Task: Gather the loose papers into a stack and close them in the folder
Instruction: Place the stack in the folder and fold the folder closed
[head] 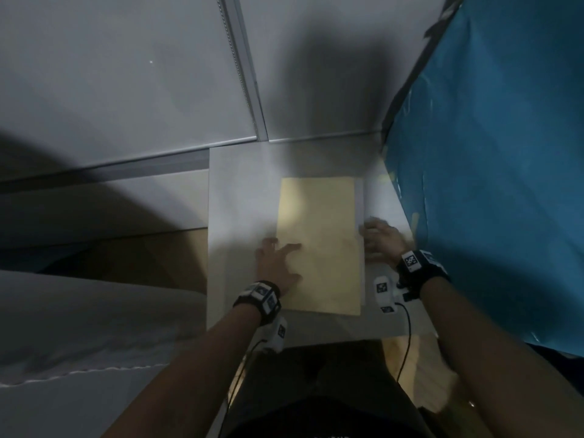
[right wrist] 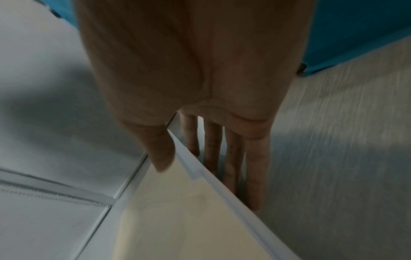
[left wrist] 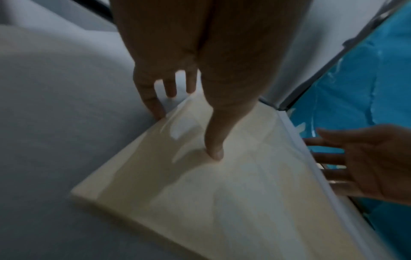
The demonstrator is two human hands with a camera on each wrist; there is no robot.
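While left hand (head: pixel 278 263) presses flat, cream folder (head: pixel 319 245) lies closed, right hand (head: pixel 379 240) fingers straight at its white-edged side.

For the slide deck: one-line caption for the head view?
Left hand rests on the cream paper stack while right hand touches its white-edged right side, on a white table.

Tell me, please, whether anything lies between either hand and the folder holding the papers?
Nothing visible does. The left hand already rests on the folder, thumb pressing its clear cover, and the right hand touches its white right edge with straight fingers.
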